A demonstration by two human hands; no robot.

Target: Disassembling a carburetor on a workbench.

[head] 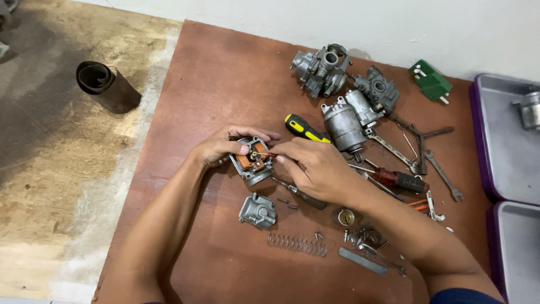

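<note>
Gripping the small grey carburetor body [254, 160] from its nine o'clock side, the left hand [222, 147] is curling its fingers over the top edge and pressing its thumb near the orange float inside, so the part is sitting steady on the brown board [214, 84] near the board's middle. The right hand [318, 169] is closing in from three o'clock, pinching a thin reddish-brown tool [269, 153] whose long axis is running roughly nine-to-three, its tip touching a brass fitting at the body's centre (what kind of tool it is stays too small to tell). Both hands are touching the work; the left is the nearer, wrapped right around it. At six o'clock from the body a detached grey bowl cover [257, 211] is lying, with a coil spring [297, 244] further toward five o'clock. A yellow-and-black screwdriver handle [304, 129] is resting at one o'clock, just beyond the right knuckles, and two more carburetors [322, 70] are sitting well apart at twelve to one o'clock.
</note>
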